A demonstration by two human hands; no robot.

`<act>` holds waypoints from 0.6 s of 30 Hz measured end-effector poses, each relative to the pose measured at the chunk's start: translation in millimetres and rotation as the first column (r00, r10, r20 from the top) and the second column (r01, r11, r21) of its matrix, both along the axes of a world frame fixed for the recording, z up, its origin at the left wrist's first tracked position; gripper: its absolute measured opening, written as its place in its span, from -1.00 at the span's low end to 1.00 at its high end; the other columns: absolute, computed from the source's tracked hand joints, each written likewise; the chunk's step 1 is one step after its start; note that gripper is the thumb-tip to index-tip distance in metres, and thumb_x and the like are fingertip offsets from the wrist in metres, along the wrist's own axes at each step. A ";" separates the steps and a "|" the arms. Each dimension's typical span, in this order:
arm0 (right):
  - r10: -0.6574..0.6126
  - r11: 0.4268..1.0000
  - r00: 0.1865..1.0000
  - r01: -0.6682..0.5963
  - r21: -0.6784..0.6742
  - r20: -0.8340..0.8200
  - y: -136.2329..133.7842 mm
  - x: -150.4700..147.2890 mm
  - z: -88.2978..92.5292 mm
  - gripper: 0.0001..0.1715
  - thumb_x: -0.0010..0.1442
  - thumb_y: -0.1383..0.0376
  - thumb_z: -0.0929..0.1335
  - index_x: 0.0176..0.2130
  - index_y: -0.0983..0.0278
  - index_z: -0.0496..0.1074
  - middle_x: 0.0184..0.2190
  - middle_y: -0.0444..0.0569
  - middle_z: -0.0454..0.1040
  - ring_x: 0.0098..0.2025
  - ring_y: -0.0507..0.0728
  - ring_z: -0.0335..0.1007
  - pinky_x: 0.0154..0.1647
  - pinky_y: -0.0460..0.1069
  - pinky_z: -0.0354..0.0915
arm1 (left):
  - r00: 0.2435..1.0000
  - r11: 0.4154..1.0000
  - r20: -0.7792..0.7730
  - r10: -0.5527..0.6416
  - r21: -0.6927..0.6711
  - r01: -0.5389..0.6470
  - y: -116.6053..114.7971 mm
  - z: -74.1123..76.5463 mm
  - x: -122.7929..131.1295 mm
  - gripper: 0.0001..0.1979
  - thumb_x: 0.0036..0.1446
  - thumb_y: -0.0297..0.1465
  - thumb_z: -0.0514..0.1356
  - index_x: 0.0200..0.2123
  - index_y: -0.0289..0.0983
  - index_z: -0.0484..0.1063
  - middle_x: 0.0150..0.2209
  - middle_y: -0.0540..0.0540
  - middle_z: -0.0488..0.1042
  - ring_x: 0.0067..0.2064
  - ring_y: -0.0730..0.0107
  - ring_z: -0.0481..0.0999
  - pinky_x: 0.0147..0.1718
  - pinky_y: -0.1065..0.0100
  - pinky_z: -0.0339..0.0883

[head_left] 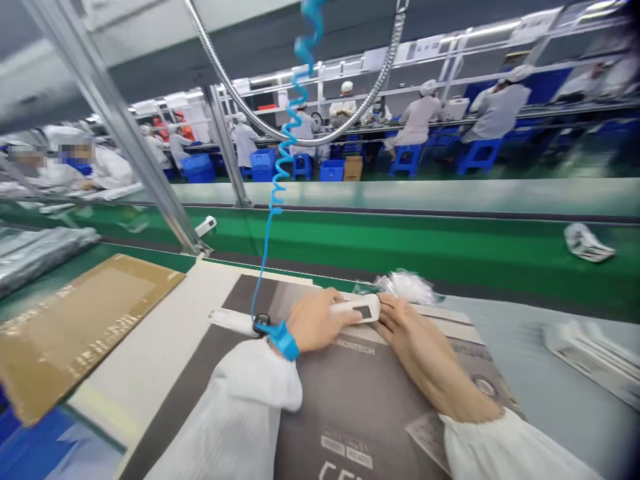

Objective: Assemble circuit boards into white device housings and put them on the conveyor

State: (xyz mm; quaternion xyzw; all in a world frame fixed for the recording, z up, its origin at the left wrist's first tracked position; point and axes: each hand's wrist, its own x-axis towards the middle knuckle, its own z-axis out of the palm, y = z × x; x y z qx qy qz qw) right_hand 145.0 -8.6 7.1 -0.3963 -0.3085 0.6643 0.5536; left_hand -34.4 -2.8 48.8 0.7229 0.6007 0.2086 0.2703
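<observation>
Left hand [320, 321] grips a white device [357, 308], right hand [407, 340] touching its end.

Small flat plastic gadget [361, 308] between left hand [320, 321] and right hand [415, 350], on a big printed card sheet [345, 393]; flat cardboard sheet [85, 327] off to the left; clear plastic bag [407, 287] just behind; long conveyor belt [400, 243] behind that.

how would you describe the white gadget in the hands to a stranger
Find the green conveyor belt, then the dark printed packaging below it. The left hand and right hand hold a small white device there; its dark rectangular window sets it apart.
</observation>
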 end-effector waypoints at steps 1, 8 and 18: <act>-0.036 0.999 0.999 0.036 -0.021 0.041 3.1 2.4 -3.4 -0.60 0.13 0.00 0.44 -0.15 0.21 0.52 -0.02 0.06 0.53 -0.04 0.19 0.49 0.05 0.08 0.46 | 0.998 0.997 -0.023 0.055 -0.044 -0.056 12.3 5.2 -10.6 -0.61 0.12 -0.03 0.23 -0.16 -0.20 0.51 -0.35 -0.12 0.61 -0.29 0.13 0.59 -0.32 0.26 0.36; -0.036 0.997 0.979 0.048 -0.053 0.202 4.3 4.6 -3.4 -0.55 0.04 0.01 0.50 -0.13 0.18 0.54 -0.01 0.00 0.52 -0.25 0.05 0.46 -0.29 -0.11 0.49 | 0.918 0.933 -0.172 0.357 0.096 -0.346 122.7 30.1 -58.9 -0.66 0.27 -0.33 0.17 0.07 -0.31 0.37 -0.06 -0.20 0.52 -0.11 0.25 0.54 -0.10 0.20 0.40; -0.021 0.998 0.977 0.032 -0.046 0.214 2.8 3.6 -1.9 -0.48 -0.07 0.01 0.56 -0.17 0.21 0.53 -0.12 -0.06 0.51 -0.30 0.00 0.39 -0.32 -0.16 0.42 | 0.933 0.976 -0.336 0.129 -0.124 -0.180 132.9 34.8 -119.9 -0.79 0.11 -0.32 0.31 -0.23 -0.34 0.54 -0.17 -0.16 0.55 -0.08 0.23 0.51 -0.07 0.25 0.38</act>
